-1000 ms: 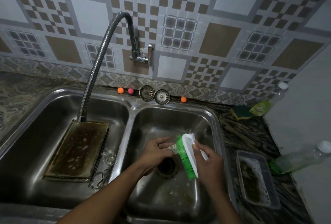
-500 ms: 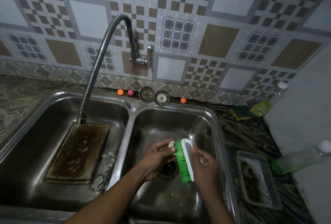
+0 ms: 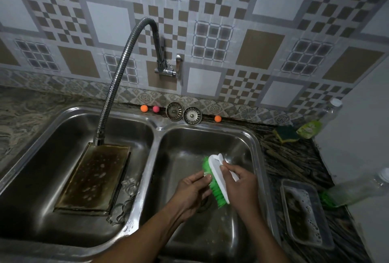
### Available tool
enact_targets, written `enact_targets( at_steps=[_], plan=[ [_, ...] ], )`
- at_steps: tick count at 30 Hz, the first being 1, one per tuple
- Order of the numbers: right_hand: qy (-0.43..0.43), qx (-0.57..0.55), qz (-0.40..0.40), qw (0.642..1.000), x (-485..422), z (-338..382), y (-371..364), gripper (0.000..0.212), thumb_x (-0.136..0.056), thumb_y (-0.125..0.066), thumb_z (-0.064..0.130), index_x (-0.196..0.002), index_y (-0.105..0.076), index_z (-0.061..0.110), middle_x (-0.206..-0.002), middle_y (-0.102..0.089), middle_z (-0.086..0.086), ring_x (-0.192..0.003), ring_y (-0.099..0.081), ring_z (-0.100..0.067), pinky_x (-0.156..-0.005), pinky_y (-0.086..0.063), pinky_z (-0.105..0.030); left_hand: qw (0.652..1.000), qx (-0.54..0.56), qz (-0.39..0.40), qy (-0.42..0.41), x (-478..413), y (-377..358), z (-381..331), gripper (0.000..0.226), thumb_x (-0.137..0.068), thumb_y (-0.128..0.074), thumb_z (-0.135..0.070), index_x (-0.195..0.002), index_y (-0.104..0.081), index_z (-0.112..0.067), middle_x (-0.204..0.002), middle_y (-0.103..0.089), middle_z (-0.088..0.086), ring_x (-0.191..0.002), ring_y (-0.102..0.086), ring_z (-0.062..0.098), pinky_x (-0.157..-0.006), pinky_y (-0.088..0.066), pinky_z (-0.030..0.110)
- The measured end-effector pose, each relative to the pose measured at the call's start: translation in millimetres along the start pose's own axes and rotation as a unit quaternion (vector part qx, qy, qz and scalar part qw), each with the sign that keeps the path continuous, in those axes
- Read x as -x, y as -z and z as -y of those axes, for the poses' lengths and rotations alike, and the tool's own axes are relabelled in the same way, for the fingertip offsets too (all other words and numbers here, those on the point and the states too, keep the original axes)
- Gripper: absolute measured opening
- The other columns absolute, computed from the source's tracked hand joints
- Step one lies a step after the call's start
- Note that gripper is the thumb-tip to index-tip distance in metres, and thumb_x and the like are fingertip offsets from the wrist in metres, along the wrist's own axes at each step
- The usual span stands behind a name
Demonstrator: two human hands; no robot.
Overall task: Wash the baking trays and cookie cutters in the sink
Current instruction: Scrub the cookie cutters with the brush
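Head view: the right hand grips the brush by its white back, bristles turned left, over the drain of the right basin. The left hand curls its fingers against the bristles; whether they pinch a small cutter there I cannot tell. If so, short strokes work best. Drive the bristles into the inner edges, with a firm pinch, since a wet piece could slip into the drain.

The sudsy tray lies in the left basin, well apart from both hands, with loose cutters along its right edge by the divider. A second tray sits on the counter just right of the sink, near the right forearm.
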State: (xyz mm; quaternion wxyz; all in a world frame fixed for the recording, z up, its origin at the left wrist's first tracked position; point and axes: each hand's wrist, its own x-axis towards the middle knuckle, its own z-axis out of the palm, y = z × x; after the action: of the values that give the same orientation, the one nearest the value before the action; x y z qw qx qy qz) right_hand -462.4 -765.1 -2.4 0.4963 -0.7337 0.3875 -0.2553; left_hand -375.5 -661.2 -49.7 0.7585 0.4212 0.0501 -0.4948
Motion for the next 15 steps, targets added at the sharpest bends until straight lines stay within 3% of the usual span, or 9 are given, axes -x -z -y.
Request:
enact_targets(
  at_steps=[5,7,11,15],
  plan=[
    [0.005,0.039,-0.055,0.998,11,-12,-18,0.023,-0.09,-0.068,0.025,-0.111,-0.074,0.019,-0.106,-0.073,0.006,-0.092,-0.062,-0.005,-0.083,-0.048,-0.025,0.997,-0.05,-0.028,-0.043,4,8,-4,0.032,-0.085,-0.068,0.001,-0.117,-0.068,0.001,-0.109,-0.072,0.02,-0.098,-0.072,0.031,-0.074,-0.059,0.032],
    [0.002,0.034,-0.054,0.998,11,-14,-19,0.023,-0.089,-0.069,0.024,-0.111,-0.074,0.019,-0.106,-0.073,0.007,-0.096,-0.064,-0.007,-0.086,-0.05,-0.026,0.997,-0.037,-0.045,-0.043,1,7,-1,0.029,-0.086,-0.067,0.0,-0.115,-0.07,-0.001,-0.109,-0.072,0.021,-0.097,-0.072,0.032,-0.075,-0.058,0.033],
    [0.001,0.069,-0.044,0.997,4,-19,-23,0.023,-0.089,-0.068,0.03,-0.11,-0.074,0.023,-0.106,-0.074,0.006,-0.097,-0.067,-0.013,-0.084,-0.052,-0.029,0.997,-0.062,-0.039,-0.015,-2,10,4,0.023,-0.085,-0.071,-0.003,-0.107,-0.074,-0.003,-0.111,-0.067,0.032,-0.098,-0.062,0.038,-0.093,-0.049,0.045],
    [-0.027,0.083,-0.063,0.994,6,-34,-12,0.024,-0.089,-0.066,0.032,-0.11,-0.074,0.023,-0.108,-0.073,0.002,-0.099,-0.066,-0.018,-0.08,-0.049,-0.028,0.997,-0.059,-0.044,-0.018,-1,20,3,0.026,-0.086,-0.066,0.003,-0.112,-0.069,0.003,-0.108,-0.072,0.022,-0.093,-0.071,0.029,-0.08,-0.06,0.034]
  ],
)
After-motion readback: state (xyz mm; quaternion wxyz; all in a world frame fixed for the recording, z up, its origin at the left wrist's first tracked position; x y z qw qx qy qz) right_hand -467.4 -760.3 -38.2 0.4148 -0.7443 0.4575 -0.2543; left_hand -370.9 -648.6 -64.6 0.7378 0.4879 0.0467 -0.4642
